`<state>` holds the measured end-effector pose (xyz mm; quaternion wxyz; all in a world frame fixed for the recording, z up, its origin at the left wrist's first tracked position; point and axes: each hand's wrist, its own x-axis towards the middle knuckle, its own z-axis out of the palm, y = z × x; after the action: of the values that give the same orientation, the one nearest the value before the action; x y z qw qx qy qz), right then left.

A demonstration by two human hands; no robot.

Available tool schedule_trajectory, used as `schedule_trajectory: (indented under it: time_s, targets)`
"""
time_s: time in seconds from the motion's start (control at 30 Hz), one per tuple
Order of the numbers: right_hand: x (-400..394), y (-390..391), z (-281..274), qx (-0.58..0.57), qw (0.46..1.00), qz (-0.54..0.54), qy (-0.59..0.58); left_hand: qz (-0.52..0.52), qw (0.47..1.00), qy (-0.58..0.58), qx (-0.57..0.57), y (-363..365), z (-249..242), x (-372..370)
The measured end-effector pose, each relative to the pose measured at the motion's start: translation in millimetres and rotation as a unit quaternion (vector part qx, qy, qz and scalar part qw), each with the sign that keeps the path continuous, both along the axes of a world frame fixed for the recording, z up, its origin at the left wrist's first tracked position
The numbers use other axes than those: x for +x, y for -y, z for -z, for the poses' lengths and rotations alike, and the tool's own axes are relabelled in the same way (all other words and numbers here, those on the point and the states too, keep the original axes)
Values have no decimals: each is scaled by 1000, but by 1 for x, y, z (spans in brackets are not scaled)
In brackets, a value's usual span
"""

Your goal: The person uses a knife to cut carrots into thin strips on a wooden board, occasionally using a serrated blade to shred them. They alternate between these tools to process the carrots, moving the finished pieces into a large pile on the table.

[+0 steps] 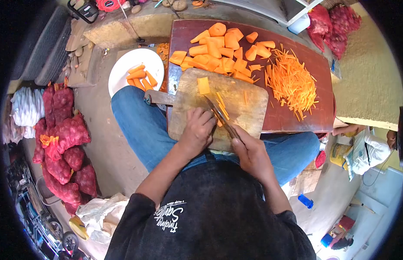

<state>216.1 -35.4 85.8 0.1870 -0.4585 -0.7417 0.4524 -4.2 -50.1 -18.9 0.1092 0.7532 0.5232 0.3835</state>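
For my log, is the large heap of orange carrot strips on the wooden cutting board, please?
No, the heap lies on the dark-red tabletop.

Upper body: black T-shirt (227, 208), cloth slightly mottled. Sleeves (134, 216) short, same black, ending near elbows. White lettering (170, 219) on left side of front, handwritten style: "Finding" legible, larger word beginning "Sant", final letters unclear; thin smaller line alongside, illegible. Legs: blue denim jeans (134, 123). Hands (252, 156), forearms (160, 173) bare.

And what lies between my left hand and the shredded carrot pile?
The head view shows the knife, a few carrot sticks and part of the cutting board between your left hand and the shredded carrot pile.
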Motion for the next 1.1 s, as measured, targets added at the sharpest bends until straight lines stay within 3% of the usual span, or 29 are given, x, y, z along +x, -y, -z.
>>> schedule_trajectory:
  time_s: [0.57,0.67,0.77,0.87,1.1]
  targets:
    - [-4,5,8,-19,1000,2,11,-1,1000,-12,-12,0,-2,-1]
    - [-13,-11,22,47,999,-10,-3,-2,1000,-21,-13,3,3,1]
    - [-6,0,-1,-23,1000,20,3,-5,1000,-21,-5,1,0,-1]
    - [-1,10,8,26,1000,10,-8,-8,1000,-17,-6,1,-8,0]
    - [-8,-11,10,-7,1000,7,17,3,999,-36,0,1,1,-2]
